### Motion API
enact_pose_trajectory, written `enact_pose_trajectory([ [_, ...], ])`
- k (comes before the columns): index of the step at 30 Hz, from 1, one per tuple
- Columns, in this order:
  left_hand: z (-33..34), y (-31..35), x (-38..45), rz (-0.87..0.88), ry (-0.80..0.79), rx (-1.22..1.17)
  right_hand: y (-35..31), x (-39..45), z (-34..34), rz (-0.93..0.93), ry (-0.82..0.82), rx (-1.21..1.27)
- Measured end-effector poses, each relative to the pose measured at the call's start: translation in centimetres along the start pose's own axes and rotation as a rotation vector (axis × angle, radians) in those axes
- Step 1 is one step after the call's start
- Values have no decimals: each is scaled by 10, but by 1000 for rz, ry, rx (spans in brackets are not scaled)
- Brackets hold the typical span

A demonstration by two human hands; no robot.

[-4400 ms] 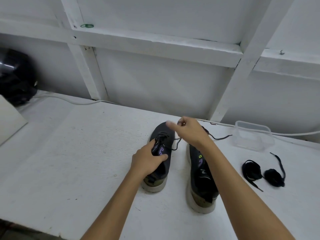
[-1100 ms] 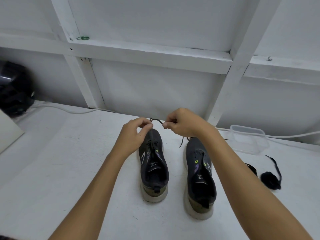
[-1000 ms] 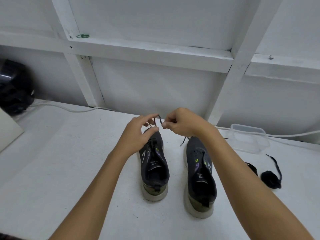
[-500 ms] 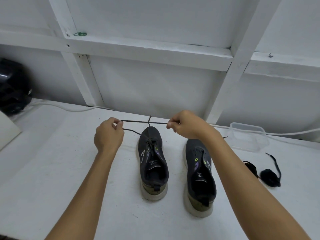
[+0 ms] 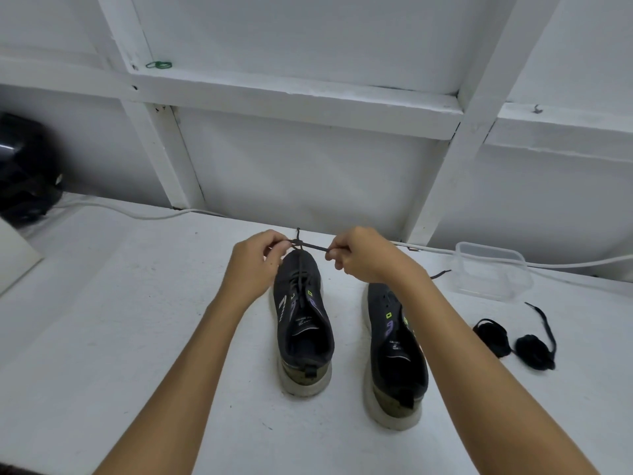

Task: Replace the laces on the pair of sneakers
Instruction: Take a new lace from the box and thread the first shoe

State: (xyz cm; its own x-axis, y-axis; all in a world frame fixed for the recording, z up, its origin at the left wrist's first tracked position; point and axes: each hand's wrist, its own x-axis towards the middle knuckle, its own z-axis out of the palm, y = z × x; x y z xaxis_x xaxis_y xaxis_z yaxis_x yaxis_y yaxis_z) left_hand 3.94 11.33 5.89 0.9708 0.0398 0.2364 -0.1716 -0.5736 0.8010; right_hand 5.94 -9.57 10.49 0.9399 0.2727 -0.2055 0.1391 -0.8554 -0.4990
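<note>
Dark lace (image 5: 310,246) is pinched taut between the left hand (image 5: 255,265) and right hand (image 5: 364,257), over the left shoe's (image 5: 303,320) toe. Right shoe (image 5: 395,351) sits at 3 o'clock; spare laces (image 5: 513,342) farther right on the surface (image 5: 102,337).

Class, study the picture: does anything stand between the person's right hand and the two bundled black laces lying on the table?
Nothing visible does. The right hand pinches the lace above the left sneaker; the bundled laces lie right of the right sneaker, with bare table between. The clear box sits behind that path.
</note>
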Motion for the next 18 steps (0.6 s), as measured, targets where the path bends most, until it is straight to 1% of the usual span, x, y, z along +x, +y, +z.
enact_pose_trajectory([
  [6,-6,-19,3,4,123,111,7,-2,9,68,-19,13],
  [8,-4,-19,1,-20,156,155,8,-1,14,100,25,13],
  [11,5,-11,-10,-129,195,181,13,0,22,209,137,39],
  [12,9,-8,-14,-149,169,182,16,-1,26,248,178,62],
  [13,11,-7,-17,-168,110,166,19,-3,30,276,213,108],
  [14,13,-5,-20,-206,10,142,22,-4,34,294,244,186],
  [16,15,-3,-24,-297,-207,116,25,-6,44,325,297,417],
  [18,17,-5,-27,-377,-317,75,23,-8,53,382,313,650],
])
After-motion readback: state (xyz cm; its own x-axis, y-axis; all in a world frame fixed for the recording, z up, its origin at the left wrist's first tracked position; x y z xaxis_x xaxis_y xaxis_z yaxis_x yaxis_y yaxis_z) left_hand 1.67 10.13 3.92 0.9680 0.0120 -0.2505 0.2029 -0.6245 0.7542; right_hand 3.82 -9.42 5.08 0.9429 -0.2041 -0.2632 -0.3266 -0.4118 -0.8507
